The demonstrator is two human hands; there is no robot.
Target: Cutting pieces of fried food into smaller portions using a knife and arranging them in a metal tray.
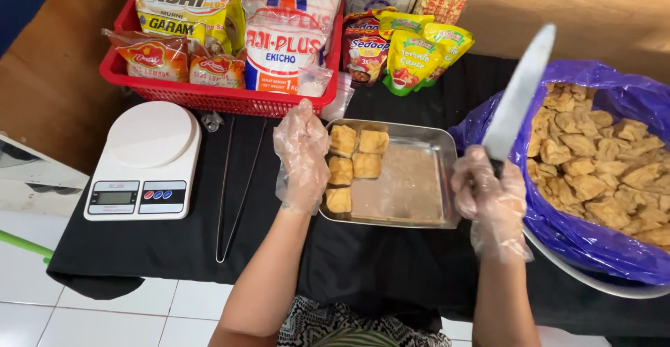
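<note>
Left hand [301, 157], in a loose clear glove, rests flat and ungripping against the left rim of the steel tray [447, 153], beside five fried tofu pieces [352, 166] inside. Right hand [490, 195], at the tray's right edge, is closed around a knife [520, 96], blade pointing up and away.

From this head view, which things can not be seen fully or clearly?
- Knife handle: hidden inside the gloved right hand.
- Left edge of the metal tray: covered by the gloved left hand.
- Purple bag of fried tofu pieces: cut off by the right edge of the picture.
- Packets in the red basket: tops cut off by the upper edge.
- Kitchen scale display: too small to tell.
</note>
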